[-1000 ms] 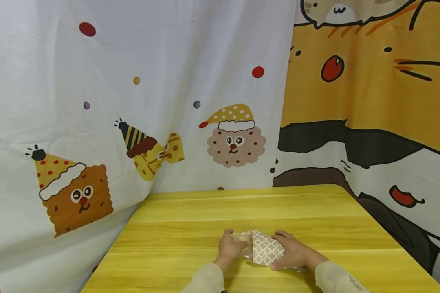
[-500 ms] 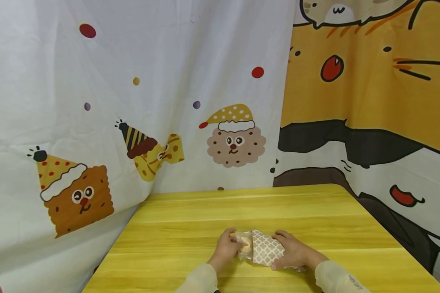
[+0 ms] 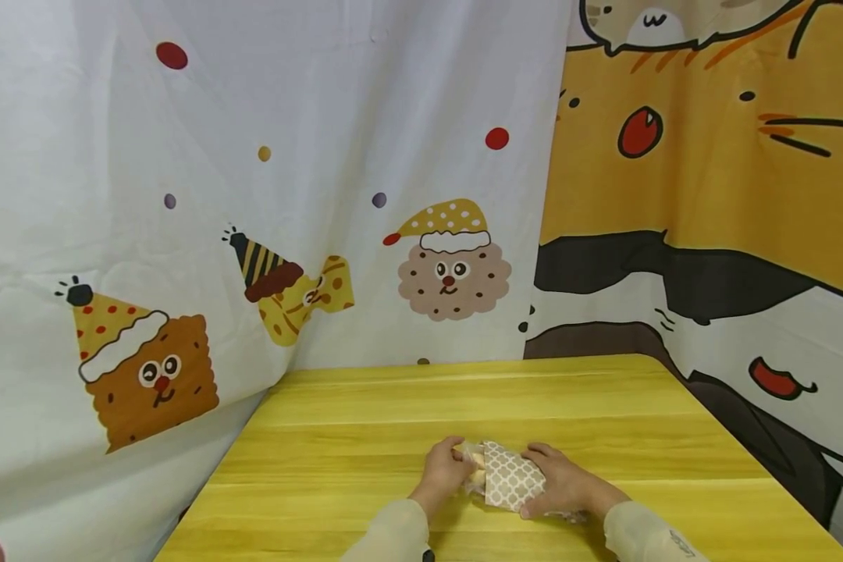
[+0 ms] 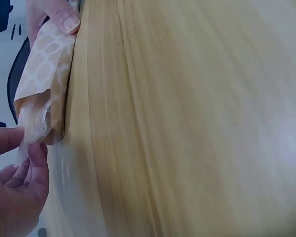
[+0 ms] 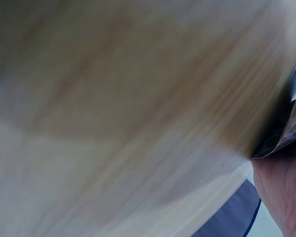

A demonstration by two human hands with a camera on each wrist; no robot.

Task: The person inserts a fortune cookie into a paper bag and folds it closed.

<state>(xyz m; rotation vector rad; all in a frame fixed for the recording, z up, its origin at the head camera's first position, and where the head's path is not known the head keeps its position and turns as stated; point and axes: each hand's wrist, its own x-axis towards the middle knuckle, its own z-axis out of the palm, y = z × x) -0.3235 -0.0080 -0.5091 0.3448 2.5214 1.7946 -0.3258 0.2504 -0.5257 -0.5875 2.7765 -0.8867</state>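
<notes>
The yellow wood-grain table (image 3: 337,445) bears a patterned packet (image 3: 513,476).

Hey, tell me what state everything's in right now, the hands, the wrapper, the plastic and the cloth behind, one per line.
Left hand: pinching the plastic
Right hand: gripping the wrapper
Wrapper: open at the end toward the left hand
Plastic: crumpled, partly out of the wrapper
Cloth: hanging, creased

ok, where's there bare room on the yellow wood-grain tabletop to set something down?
Free: the tabletop's far stretch, up to the white printed cloth; also out to the side edges from the left hand and right hand. Crowded: near middle, where the right grips a beige-and-white lattice-patterned wrapper and the left pinches crinkled clear plastic at its open end.
</notes>
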